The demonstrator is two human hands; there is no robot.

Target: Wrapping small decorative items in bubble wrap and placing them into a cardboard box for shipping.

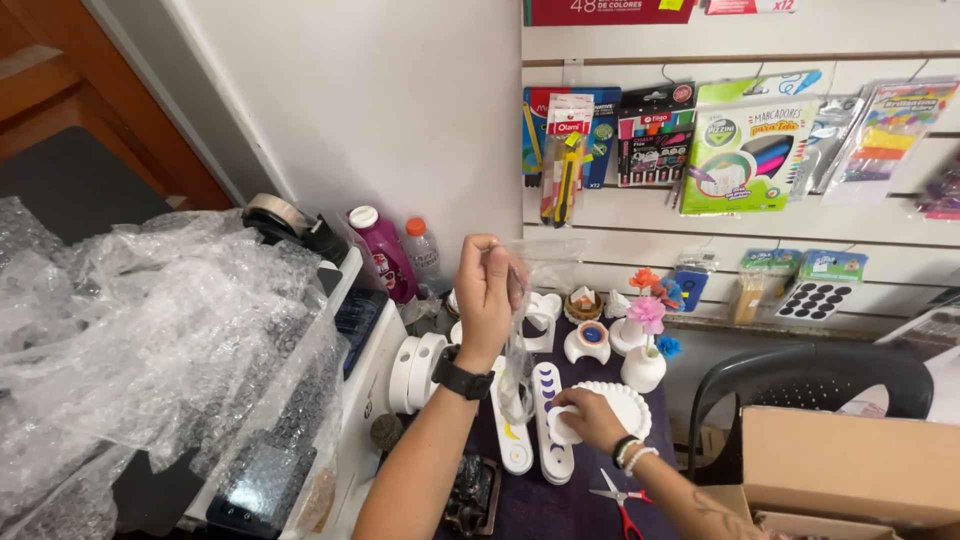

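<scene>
**Asker:** Plastic bag (520, 340), where is it?

**Describer:** It hangs clear and limp from the left hand (487, 290), which is raised above the dark purple tabletop (560, 505) with fingers pinched shut on the bag's top edge.

**Asker:** And the right hand (590, 415)?

**Describer:** It is lower, fingers curled onto the near rim of a white scalloped dish (615, 400), just beside the bag's bottom end.

**Asker:** What lies around them?

**Describer:** Two long white trays with moon shapes (548, 430) sit just left of the dish. Red-handled scissors (620, 505) lie nearer the viewer. Behind stands a white vase with a pink flower (645, 350). Bubble wrap (140, 330) piles up far left.
</scene>
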